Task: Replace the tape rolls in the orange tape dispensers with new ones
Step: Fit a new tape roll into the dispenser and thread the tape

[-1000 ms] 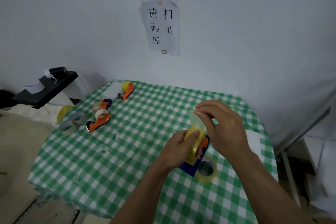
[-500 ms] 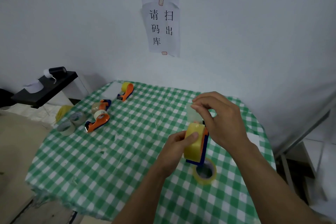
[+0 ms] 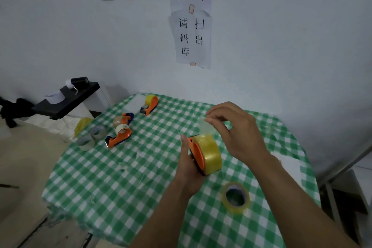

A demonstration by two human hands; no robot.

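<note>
Two hands work above the green-and-white checked tablecloth (image 3: 120, 177). Left hand (image 3: 188, 169) grips an orange plastic tape dispenser (image 3: 198, 156), held off the cloth and loaded with a yellowish transparent tape roll (image 3: 211, 152). Right hand (image 3: 239, 133) pinches the clear tape end (image 3: 203, 126) drawn up from that roll. Loose yellow tape ring (image 3: 235, 210) lies flat on the cloth nearby.
</note>
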